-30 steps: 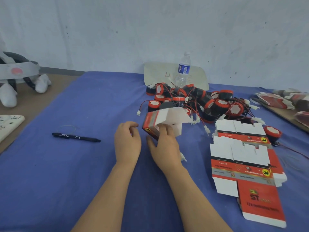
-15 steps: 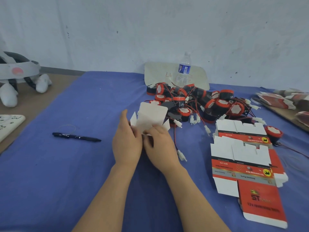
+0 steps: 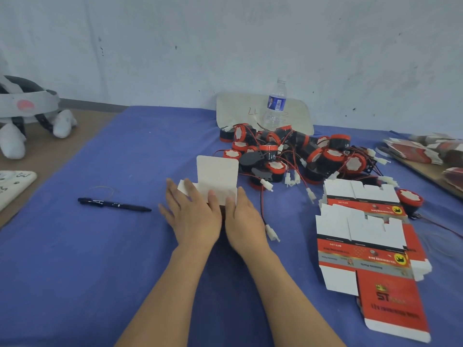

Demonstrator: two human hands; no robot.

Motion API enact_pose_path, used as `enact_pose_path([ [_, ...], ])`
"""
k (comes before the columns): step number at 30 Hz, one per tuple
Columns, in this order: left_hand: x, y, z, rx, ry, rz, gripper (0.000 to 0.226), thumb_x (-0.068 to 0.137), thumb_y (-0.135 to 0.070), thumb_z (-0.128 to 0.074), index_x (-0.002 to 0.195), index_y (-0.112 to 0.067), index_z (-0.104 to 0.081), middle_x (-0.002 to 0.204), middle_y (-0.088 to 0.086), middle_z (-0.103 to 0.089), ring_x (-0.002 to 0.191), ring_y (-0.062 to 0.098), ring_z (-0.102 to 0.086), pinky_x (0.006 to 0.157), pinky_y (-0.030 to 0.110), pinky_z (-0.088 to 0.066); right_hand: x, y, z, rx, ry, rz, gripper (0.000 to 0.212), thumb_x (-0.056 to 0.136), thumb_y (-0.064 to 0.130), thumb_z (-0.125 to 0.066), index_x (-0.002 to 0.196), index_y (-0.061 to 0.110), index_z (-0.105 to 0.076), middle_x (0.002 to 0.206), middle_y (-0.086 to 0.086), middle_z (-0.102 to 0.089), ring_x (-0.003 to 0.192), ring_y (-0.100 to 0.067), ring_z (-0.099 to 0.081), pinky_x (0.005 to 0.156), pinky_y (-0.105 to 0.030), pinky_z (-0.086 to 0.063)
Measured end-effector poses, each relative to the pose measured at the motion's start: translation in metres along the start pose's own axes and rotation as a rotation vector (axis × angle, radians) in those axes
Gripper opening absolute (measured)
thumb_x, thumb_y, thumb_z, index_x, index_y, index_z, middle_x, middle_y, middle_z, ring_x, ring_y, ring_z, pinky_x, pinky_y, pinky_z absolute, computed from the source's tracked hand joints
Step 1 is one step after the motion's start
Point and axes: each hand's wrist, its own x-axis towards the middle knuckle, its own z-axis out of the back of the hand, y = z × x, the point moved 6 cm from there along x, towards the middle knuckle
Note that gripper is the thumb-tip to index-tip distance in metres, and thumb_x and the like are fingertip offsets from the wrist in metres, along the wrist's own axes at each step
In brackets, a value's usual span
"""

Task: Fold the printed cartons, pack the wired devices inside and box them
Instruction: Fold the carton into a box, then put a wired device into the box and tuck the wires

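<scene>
Straight, slightly spread fingers [image 3: 193, 199] of the left hand [image 3: 194, 219] and right hand [image 3: 244, 222] press flat on a white-lined printed cardboard carton [image 3: 217, 175], its flap upright, on the blue cloth-covered table [image 3: 100, 259]. Just behind lies a heap of red-and-black wired devices [image 3: 295, 156]; unfolded red printed cartons [image 3: 363, 246] lie to the right.

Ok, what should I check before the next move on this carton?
1. Hold: left hand and right hand both press flat on the carton: ok.
2. Tall flap stands upright, not tucked: ok.
3. Device inside the carton: hidden by the hands, cannot tell.
4. White connector and its red wire lie loose beside the right hand and may snag: not ok.
5. Pile of wired devices just behind the carton: ok.
6. Flat cartons waiting on the right: ok.
</scene>
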Motion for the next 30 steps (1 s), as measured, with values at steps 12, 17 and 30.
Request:
enact_pose_path([
  [12, 0.003, 0.002, 0.015, -0.208, 0.036, 0.021, 0.04, 0.099, -0.03, -0.035, 0.136, -0.014, -0.043, 0.121, 0.011, -0.06, 0.104, 0.032, -0.054, 0.087, 0.04, -0.044, 0.005, 0.0, 0.007, 0.1, 0.017, 0.007, 0.034, 0.102, 0.024, -0.024, 0.121, 0.015, -0.051, 0.113, -0.004, -0.061, 0.095, -0.021, -0.053, 0.083, -0.036, -0.043],
  [17, 0.01, 0.011, 0.03, -0.145, -0.115, 0.024, 0.033, 0.093, -0.023, -0.048, 0.123, -0.011, -0.054, 0.127, 0.011, -0.051, 0.111, 0.033, -0.05, 0.099, 0.046, -0.038, 0.011, 0.002, 0.01, -0.131, -0.066, 0.073, 0.041, 0.1, 0.021, -0.032, 0.137, 0.009, -0.046, 0.144, -0.01, -0.042, 0.132, -0.026, -0.034, 0.108, -0.032, -0.027],
  [30, 0.012, 0.023, 0.039, -0.471, -0.337, 0.022, 0.021, 0.089, -0.001, -0.05, 0.109, -0.009, -0.054, 0.127, 0.003, -0.048, 0.083, 0.005, -0.039, 0.058, 0.022, -0.024, 0.039, -0.024, 0.048, -0.305, -0.267, -0.179, 0.038, 0.096, 0.009, -0.039, 0.126, 0.025, -0.057, 0.126, -0.004, -0.052, 0.118, -0.026, -0.042, 0.099, -0.037, -0.027],
])
